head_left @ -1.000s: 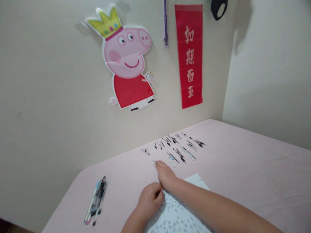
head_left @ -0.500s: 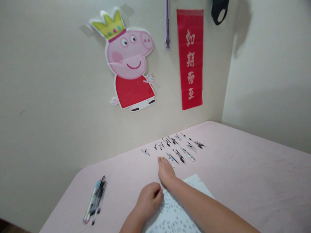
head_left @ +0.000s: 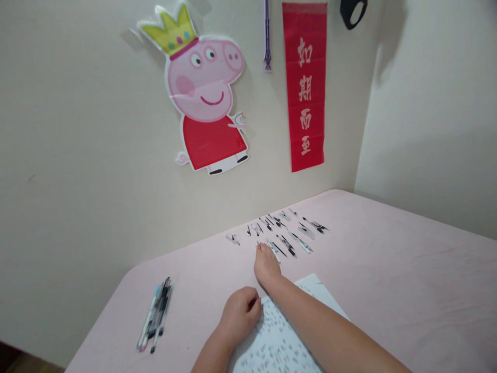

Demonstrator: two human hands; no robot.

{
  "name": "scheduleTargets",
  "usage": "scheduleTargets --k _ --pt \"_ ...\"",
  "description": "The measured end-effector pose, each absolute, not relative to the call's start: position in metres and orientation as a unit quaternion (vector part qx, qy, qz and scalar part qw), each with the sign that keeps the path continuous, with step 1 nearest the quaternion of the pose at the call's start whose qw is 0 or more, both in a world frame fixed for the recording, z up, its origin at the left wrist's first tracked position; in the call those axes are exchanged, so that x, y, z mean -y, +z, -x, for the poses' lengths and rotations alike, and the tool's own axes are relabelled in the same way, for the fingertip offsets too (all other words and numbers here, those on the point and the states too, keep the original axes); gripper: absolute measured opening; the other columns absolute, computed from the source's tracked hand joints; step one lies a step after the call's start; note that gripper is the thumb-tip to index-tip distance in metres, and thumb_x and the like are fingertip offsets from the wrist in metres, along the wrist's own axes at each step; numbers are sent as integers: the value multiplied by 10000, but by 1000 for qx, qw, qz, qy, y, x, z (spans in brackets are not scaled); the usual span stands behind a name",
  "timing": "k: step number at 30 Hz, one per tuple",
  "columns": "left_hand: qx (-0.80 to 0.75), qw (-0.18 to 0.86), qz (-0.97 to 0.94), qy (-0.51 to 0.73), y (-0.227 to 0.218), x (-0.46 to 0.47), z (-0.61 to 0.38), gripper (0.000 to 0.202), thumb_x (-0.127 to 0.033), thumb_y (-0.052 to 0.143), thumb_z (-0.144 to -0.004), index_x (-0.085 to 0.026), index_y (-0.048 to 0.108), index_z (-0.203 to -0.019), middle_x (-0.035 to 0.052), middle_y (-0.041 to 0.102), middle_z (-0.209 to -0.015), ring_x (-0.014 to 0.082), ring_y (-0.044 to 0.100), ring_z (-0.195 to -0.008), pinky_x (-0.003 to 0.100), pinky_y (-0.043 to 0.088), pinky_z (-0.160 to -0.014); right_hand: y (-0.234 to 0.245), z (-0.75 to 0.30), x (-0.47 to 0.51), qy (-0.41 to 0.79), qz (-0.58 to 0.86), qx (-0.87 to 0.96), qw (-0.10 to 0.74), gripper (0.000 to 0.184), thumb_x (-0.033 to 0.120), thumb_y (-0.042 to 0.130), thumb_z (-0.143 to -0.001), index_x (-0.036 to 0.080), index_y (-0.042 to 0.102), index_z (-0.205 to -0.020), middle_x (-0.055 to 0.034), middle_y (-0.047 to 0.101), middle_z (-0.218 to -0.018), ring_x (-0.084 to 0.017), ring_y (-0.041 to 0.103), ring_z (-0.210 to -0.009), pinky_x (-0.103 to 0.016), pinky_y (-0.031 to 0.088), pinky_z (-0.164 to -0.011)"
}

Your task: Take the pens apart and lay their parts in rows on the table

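My right hand (head_left: 267, 265) reaches forward over the table, its fingers pressed together. A thin dark tip shows just past the fingertips; what it belongs to is hidden. Right beside this hand lie pale blue and black pen parts (head_left: 277, 248). My left hand (head_left: 241, 314) is curled into a loose fist at the left edge of a sheet of paper (head_left: 283, 336) covered in small dark marks, and nothing shows in it. The right forearm crosses over the sheet.
Small groups of pen parts (head_left: 288, 246) lie in rows near the wall. A bundle of pens (head_left: 155, 316) rests on the left of the pink-covered table (head_left: 396, 269). On the wall hang a cartoon pig cutout (head_left: 205, 98) and a red banner (head_left: 306, 88).
The view has tilted slightly down. My right hand stays beside the pen parts with its fingers together, and my left hand remains curled at the paper.
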State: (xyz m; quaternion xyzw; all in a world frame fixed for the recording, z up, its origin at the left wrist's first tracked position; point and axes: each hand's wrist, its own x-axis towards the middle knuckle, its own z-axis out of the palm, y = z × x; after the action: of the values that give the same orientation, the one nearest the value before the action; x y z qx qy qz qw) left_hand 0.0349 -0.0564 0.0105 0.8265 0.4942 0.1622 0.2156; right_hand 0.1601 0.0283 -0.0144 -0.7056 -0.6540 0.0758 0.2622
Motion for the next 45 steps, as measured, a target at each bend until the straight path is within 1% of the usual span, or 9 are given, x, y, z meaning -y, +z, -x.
scheduleTargets --k 8,14,20,30,34,37,38,42,45 --pt "-497 214 -825 163 10 58 -35 161 -196 417 -748 -188 464 -594 -13 486 -615 123 442 -609 241 266 -569 -15 -158 -34 88 708 654 254 523 10 270 -843 -15 409 -1347 -220 400 -1407 -241 339 -1329 -358 218 -1103" --pt "-503 213 -823 159 10 57 -35 161 -195 416 -754 -188 461 -599 -9 508 -629 125 458 -620 240 275 -578 -15 -157 -36 94 708 652 253 554 4 285 -822 5 395 -1364 -192 347 -1449 -245 285 -1358 -354 210 -1109" --pt "-507 207 -823 154 8 55 -35 158 -194 419 -751 -186 472 -602 -10 506 -630 125 450 -623 244 273 -582 -12 -159 -34 107 708 646 262 606 5 372 -768 96 420 -1366 -165 252 -1498 -269 344 -1325 -362 293 -1059" --pt "-501 209 -824 163 7 55 -34 167 -204 424 -754 -181 467 -594 -22 486 -611 115 429 -602 243 254 -568 -8 -165 -32 140 677 663 287 582 88 491 -728 55 471 -1309 -190 234 -1496 -274 271 -1360 -361 264 -1082" --pt "-499 204 -826 166 8 55 -34 170 -199 427 -750 -179 487 -592 -14 511 -614 116 433 -595 241 260 -565 -1 -167 -25 130 653 684 297 466 106 504 -722 58 576 -1179 -190 294 -1473 -278 281 -1354 -399 206 -1113" --pt "-496 212 -824 172 9 55 -35 178 -190 425 -742 -175 533 -602 5 560 -631 126 462 -601 240 290 -572 10 -167 -6 105 604 720 324 408 87 504 -705 111 631 -1091 -146 369 -1445 -252 272 -1359 -424 97 -1146" --pt "-490 223 -824 178 10 55 -36 173 -177 424 -732 -172 560 -624 16 591 -659 133 487 -621 239 312 -589 15 -166 2 102 581 735 336 423 80 492 -712 119 625 -1112 -133 381 -1441 -238 271 -1361 -418 100 -1149" --pt "-468 278 -813 206 13 57 -35 232 -136 435 -684 -158 643 -785 51 688 -826 166 571 -733 245 382 -665 26 -164 41 173 491 789 328 382 62 434 -745 125 674 -1036 -131 518 -1331 -230 409 -1276 -427 185 -1132" --pt "-491 281 -804 183 13 57 -34 210 -157 455 -680 -143 655 -741 58 695 -776 180 586 -714 252 389 -632 24 -163 60 240 455 794 323 378 76 402 -777 120 671 -1039 -136 606 -1205 -229 534 -1134 -396 365 -1030"
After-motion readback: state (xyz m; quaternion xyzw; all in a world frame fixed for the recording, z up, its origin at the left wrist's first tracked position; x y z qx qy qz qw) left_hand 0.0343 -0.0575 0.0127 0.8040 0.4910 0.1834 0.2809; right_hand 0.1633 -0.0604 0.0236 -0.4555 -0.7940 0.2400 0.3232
